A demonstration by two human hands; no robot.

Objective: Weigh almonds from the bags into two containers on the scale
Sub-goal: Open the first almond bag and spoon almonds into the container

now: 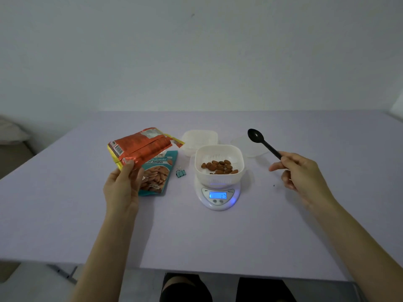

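One lilac table [218, 236] carries everything, and the scale [218, 197] stands at its middle, between our two hands. Our left hand [122, 186] grips the orange bag [139, 147] by its near corner and holds it off the table, above the teal bag [157, 177] lying flat. The orange bag's long axis runs from our hand up and right, so its far end points toward the white container [239, 162] on the scale, just left of its rim. A second container [199, 137] waits behind. Our right hand [298, 168] pinches the black spoon [261, 141] by the handle's end, bowl raised and empty, right of the scale. We judge that the spoon must cross leftward over the container to reach the bag. A few almonds [219, 166] already cover the container's floor.
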